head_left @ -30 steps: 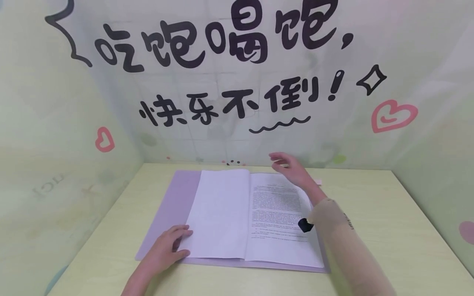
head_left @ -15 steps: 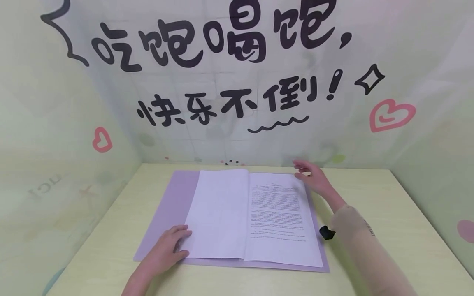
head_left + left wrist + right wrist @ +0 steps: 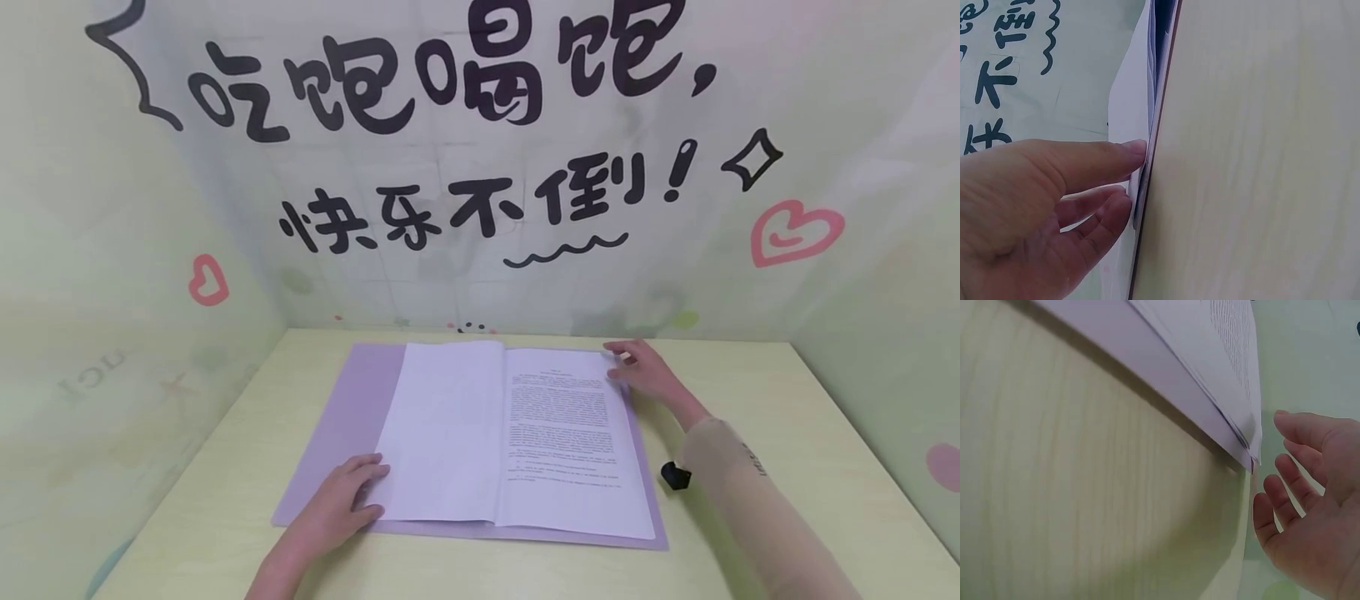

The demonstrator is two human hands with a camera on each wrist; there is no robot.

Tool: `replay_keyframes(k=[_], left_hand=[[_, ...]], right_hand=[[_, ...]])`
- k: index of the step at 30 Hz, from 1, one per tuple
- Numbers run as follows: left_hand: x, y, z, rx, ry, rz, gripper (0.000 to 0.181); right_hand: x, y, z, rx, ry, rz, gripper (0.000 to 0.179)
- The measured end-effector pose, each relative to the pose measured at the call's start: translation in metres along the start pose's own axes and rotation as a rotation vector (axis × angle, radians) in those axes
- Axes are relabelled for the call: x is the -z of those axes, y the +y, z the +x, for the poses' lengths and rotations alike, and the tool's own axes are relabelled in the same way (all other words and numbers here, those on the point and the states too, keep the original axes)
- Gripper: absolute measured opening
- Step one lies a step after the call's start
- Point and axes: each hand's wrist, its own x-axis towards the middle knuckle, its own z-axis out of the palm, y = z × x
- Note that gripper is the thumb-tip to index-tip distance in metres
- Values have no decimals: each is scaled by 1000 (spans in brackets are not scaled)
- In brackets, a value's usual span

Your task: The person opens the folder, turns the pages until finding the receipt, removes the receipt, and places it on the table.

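Folder spread flat on counter, hands at opp. corners

Purple folder lies spread mid-counter, its near edge toward the person, prob. so the text reads the right way up. Left page is blank & leaves a strip of cover bare on its outer side; right page carries small print, too fine to read. Wrist views show sheets stacked loosely w/ slight gaps at the edges, so they'd prob. lift or slide if nothing weighed on them.

L hand rests at the near outer corner of the left page, fingers loosely bent & spread, thumb tip on the near edge; not gripping, AFAICT. Prob. there to keep that side flat.

R hand is by the far outer corner of the right page, fingers relaxed, thumb apart from them, holding nothing. R wrist view shows a gap betw. thumb & paper, so it's prob. just off the sheet.

Beige sleeve on R arm; small black item just beside it, can't tell what. Behind: wall w/ black lettering & pink hearts.
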Motion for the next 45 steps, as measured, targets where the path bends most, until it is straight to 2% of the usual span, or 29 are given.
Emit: replay_keyframes(k=[7,13,16,23,32,45], left_hand=[[-1,0,0,-20,20,11,46],[-2,0,-1,-19,21,7,46],[-2,-1,-1,-12,14,3,46],[0,0,0,-21,21,9,46],[2,1,2,-18,28,19,46],[1,1,2,6,8,-18,46]], right_hand=[[2,10,3,18,-70,-29,57],[1,16,3,-42,-154,-122,66],[0,18,2,-61,-173,-136,67],[0,17,0,-81,-184,-139,66],[2,4,-3,-53,-172,-181,63],[1,8,-4,-39,-145,-205,58]])
